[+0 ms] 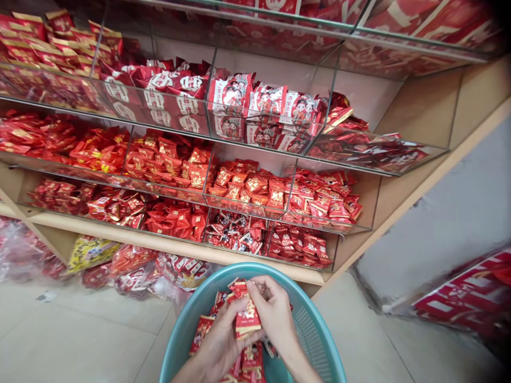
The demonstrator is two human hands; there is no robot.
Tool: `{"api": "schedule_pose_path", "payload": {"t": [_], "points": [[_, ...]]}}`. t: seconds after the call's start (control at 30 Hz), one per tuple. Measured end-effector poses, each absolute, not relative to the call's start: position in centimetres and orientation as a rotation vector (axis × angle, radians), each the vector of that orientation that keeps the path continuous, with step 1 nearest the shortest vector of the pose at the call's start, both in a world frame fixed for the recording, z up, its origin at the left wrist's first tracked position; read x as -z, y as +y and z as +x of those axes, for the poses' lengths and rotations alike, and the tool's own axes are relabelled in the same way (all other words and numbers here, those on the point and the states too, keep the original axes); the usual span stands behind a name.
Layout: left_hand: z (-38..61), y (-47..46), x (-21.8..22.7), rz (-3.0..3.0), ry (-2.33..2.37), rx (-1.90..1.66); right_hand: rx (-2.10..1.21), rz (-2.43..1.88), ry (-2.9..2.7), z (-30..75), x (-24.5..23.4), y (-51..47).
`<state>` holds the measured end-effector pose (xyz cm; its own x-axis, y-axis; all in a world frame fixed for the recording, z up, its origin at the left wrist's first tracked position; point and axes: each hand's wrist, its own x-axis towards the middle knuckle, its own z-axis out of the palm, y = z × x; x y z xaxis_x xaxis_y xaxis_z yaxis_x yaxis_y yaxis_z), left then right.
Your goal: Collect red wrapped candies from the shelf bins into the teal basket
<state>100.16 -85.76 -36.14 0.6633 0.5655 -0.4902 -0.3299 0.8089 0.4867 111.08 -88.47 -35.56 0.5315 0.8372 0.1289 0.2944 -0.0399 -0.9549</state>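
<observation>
Both my hands are over a teal plastic basket (319, 324) at the bottom of the view. Between them is a small red candy packet (248, 317) with gold edges and gold lettering. My left hand (223, 338) grips the packet from its left side, thumb on the front. My right hand (273, 308) closes on its upper right, fingers curled and partly hidden behind it. Below my hands, more red packets (252, 357) lie loose in the basket, partly covered by my wrists.
A wooden shelf unit (255, 261) with clear dividers holds rows of red packets (171, 162) ahead. Filled plastic bags, one yellow (92, 252), lie beneath it on the tiled floor (72, 330). A red printed bag (467, 298) stands by the wall at right.
</observation>
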Motion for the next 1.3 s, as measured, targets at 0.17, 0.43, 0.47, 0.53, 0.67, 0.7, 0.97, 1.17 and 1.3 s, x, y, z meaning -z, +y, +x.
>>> {"api": "schedule_pose_path", "payload": {"t": [0.17,0.43,0.47,0.53,0.67,0.7,0.97,1.17,1.3], "points": [[100.6,-85.5,36.0,0.359,0.703,-0.522,-0.504,-1.633,-1.066,111.1,35.3,-88.7],[100.6,-85.2,36.0,0.363,0.706,-0.527,0.017,-1.649,-1.108,119.9,28.9,-87.5],[100.7,-85.2,35.8,0.366,0.726,-0.534,0.127,-1.679,-1.125,121.8,27.5,-87.3],[100.7,-85.3,35.4,0.367,0.762,-0.538,0.346,-1.769,-1.139,125.4,25.0,-86.9],[100.8,-85.4,34.9,0.359,0.788,-0.525,0.642,-2.03,-1.168,130.9,22.4,-86.2],[100.8,-85.4,34.9,0.366,0.791,-0.536,0.674,-2.088,-1.206,131.9,22.2,-86.0],[100.6,-85.0,35.0,0.38,0.778,-0.558,0.607,-2.298,-1.684,135.9,22.5,-84.3],[100.3,-84.9,34.8,0.342,0.788,-0.547,0.568,-2.134,-1.88,136.7,22.7,-83.4],[100.2,-84.9,34.7,0.342,0.782,-0.568,0.603,-2.061,-1.896,136.2,22.6,-83.9]]}}
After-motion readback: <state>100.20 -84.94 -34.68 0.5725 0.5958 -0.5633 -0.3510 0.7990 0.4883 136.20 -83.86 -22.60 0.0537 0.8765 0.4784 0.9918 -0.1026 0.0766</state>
